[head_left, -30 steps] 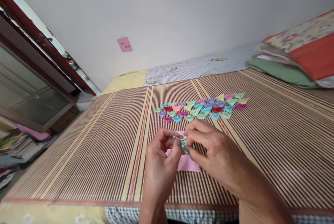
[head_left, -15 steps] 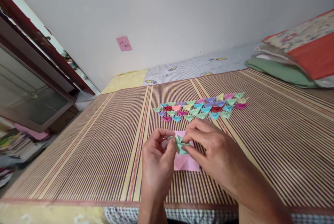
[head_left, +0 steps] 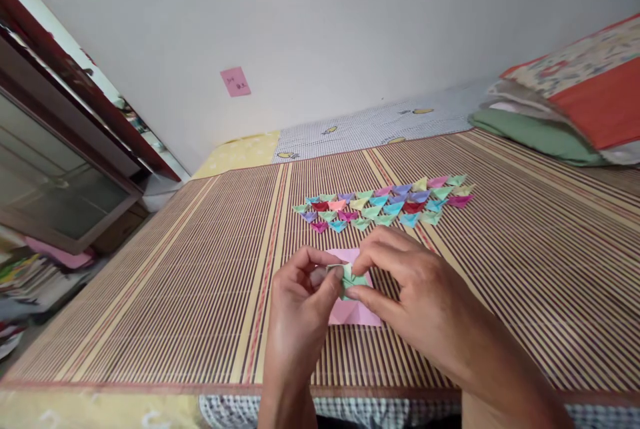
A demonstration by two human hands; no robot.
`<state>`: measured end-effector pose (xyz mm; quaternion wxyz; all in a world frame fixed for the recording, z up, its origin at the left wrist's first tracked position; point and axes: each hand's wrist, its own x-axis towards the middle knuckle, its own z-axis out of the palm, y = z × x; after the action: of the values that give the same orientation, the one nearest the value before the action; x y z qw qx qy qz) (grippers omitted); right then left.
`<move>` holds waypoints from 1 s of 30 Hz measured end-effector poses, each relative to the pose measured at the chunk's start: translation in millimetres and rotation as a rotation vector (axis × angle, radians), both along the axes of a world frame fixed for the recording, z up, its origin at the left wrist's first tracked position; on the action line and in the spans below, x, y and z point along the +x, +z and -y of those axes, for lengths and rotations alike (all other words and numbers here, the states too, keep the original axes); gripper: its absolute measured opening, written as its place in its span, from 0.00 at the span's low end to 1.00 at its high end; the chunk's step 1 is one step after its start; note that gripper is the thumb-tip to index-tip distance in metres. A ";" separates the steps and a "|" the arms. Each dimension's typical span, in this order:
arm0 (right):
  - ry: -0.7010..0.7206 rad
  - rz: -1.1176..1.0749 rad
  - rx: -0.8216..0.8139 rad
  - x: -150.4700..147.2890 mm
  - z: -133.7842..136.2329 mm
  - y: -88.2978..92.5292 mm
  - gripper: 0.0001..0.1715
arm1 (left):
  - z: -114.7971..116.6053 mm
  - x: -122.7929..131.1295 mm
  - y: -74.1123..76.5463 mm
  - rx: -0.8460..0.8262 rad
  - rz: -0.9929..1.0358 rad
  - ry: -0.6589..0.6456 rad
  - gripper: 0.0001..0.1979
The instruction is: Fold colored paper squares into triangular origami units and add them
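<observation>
Between my two hands is a small piece of folded light-green paper (head_left: 356, 280). My left hand (head_left: 303, 302) pinches its left side with thumb and forefinger. The thumb and fingertips of my right hand (head_left: 407, 275) close on its right side and upper edge; those fingers partly cover it. Under the green paper lies a creased pink paper sheet (head_left: 355, 314) on the striped mat. Beyond my hands, several small folded paper boats (head_left: 373, 213) in many colours sit in slanting rows.
A striped bamboo mat (head_left: 200, 295) covers the bed. At the right rises a stack of folded bedding (head_left: 575, 102). A pink note (head_left: 235, 81) is stuck to the white wall (head_left: 350, 22). Far left stand a glass-panelled door (head_left: 60, 169) and piled books (head_left: 35, 282).
My right fingertips have shifted slightly on the green paper, and its upper flap looks differently folded. My left hand keeps its pinch. The view has moved a little.
</observation>
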<state>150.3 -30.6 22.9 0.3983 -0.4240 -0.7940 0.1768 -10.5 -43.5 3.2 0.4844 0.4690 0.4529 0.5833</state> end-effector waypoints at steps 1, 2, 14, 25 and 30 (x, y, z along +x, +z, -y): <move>0.005 -0.005 -0.014 0.7 0.3 0.0 0.15 | -0.5 -0.4 0.3 0.000 0.020 0.002 0.05; 0.015 -0.008 -0.022 1.1 0.4 0.1 0.15 | -0.8 -0.9 0.5 -0.001 0.035 0.003 0.05; 0.016 0.071 -0.053 -0.5 5.0 0.6 0.08 | -2.3 -6.7 -1.7 -0.021 0.084 -0.036 0.08; 0.001 0.074 0.030 -8.3 2.2 0.3 0.18 | 0.6 -1.6 3.1 -0.006 0.045 -0.103 0.06; 0.001 0.065 0.012 -9.9 0.2 0.2 0.18 | 1.3 0.1 7.0 0.016 -0.067 -0.096 0.06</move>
<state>140.4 -30.8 23.1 0.3746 -0.4269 -0.8078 0.1581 -10.4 -44.8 10.2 0.4924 0.5134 0.4412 0.5471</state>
